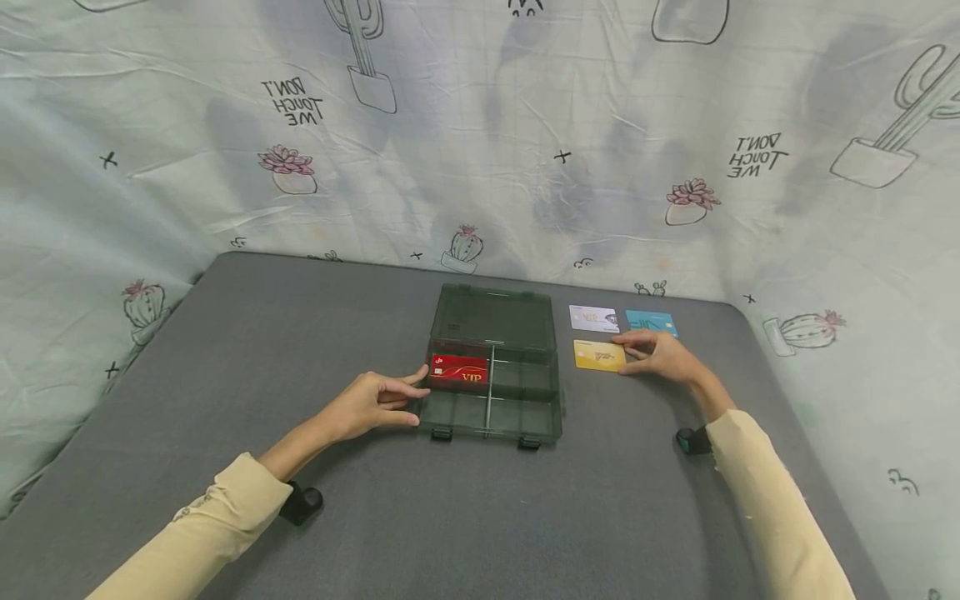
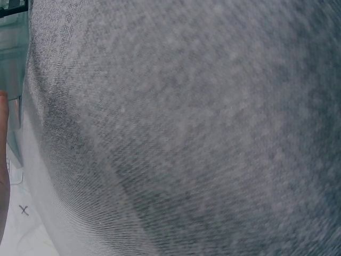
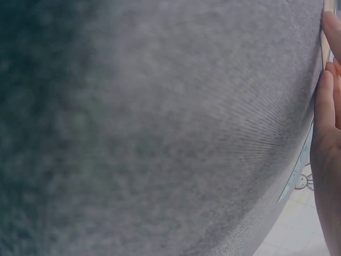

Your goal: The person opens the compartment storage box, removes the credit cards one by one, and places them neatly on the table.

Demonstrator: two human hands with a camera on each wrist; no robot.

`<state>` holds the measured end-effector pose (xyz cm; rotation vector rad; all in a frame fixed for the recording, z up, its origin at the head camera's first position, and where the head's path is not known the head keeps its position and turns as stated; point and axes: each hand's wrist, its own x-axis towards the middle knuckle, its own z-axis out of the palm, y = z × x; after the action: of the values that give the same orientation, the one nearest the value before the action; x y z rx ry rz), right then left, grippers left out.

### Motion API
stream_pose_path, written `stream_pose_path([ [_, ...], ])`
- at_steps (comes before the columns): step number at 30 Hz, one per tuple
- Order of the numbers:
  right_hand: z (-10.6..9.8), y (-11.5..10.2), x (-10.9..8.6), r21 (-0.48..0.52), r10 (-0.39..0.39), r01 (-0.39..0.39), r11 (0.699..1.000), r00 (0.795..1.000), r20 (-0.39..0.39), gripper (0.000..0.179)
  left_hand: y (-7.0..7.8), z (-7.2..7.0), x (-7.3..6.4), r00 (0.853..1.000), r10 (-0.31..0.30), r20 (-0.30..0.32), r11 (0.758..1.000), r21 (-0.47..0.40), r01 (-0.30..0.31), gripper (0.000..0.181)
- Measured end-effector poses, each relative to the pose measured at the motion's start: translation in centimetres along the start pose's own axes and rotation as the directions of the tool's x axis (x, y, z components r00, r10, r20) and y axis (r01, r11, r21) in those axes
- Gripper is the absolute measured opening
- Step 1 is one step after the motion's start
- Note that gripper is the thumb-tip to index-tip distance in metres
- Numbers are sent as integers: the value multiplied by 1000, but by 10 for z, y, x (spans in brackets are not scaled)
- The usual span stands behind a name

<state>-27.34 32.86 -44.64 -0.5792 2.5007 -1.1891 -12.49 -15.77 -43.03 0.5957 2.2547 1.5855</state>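
Observation:
A dark green see-through box [image 1: 522, 414] lies with its lid [image 1: 495, 321] folded back, a red VIP card [image 1: 460, 368] in its upper left compartment. At the box's left edge, my left hand [image 1: 375, 404] touches the side with fairly straight fingers and thumb. My right hand [image 1: 660, 357] pinches the right end of a yellow card [image 1: 597, 356] on the table, thumb at the near corner and fingers at the far one. The right wrist view catches this card's edge [image 3: 325, 45] between the fingertips. In the left wrist view only part of the hand [image 2: 3, 160] shows.
Behind the yellow card lie a white VIP card [image 1: 592, 318] and a blue card [image 1: 651, 322], the latter partly under my right hand. A grey table [image 1: 300, 325] bears everything. Patterned white cloth [image 1: 480, 150] hangs around its back and sides. Two latches [image 1: 528, 443] stick out in front.

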Motion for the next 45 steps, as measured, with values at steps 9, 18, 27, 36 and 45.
stream_pose_path([
  [9, -7, 4, 2, 97, 36, -38, 995, 999, 21, 58, 2, 1, 4, 1000, -16, -5, 1000, 8, 16, 47],
  [18, -12, 5, 2, 205, -8, 2, 979, 1000, 27, 57, 6, 0, 6, 999, -41, -7, 999, 14, 41, 48],
  [27, -17, -13, -9, 353, -3, 10, 936, 1000, -19, 53, 11, -4, 6, 999, -53, 5, 998, -21, 53, 48],
  [36, -1, -34, -24, 487, 4, 41, 872, 996, -91, 49, 9, -3, 5, 999, -34, 10, 999, -15, 34, 48],
  [45, 38, -68, -34, 483, 10, 28, 875, 997, -77, 51, 3, 0, 0, 1000, -11, 7, 1000, 5, 11, 47],
])
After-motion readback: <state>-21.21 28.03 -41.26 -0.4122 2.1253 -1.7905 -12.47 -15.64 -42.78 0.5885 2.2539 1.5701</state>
